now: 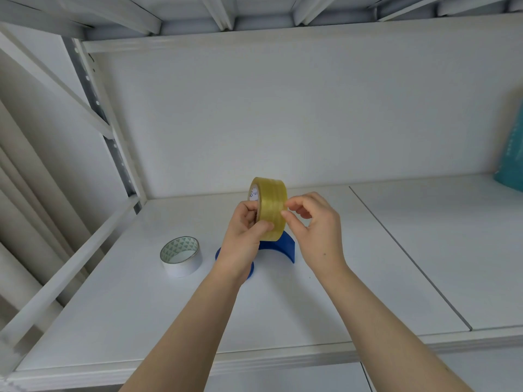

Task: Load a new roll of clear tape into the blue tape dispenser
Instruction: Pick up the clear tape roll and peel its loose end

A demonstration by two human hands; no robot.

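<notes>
I hold a yellowish clear tape roll point(269, 205) upright above the shelf. My left hand point(245, 236) grips it from the left, thumb pressed on its outer face and fingers at the core. My right hand point(314, 227) touches the roll's right edge with thumb and fingertip pinched against the tape surface. The blue tape dispenser point(278, 246) lies on the white shelf right below and behind my hands, mostly hidden by them; only a curved blue part and a rounded blue edge show.
A white roll of tape with a green triangle pattern inside point(181, 256) lies flat on the white shelf point(283, 312), left of the dispenser. A teal package point(512, 154) leans at the far right. Metal shelf uprights point(113, 142) stand at the left.
</notes>
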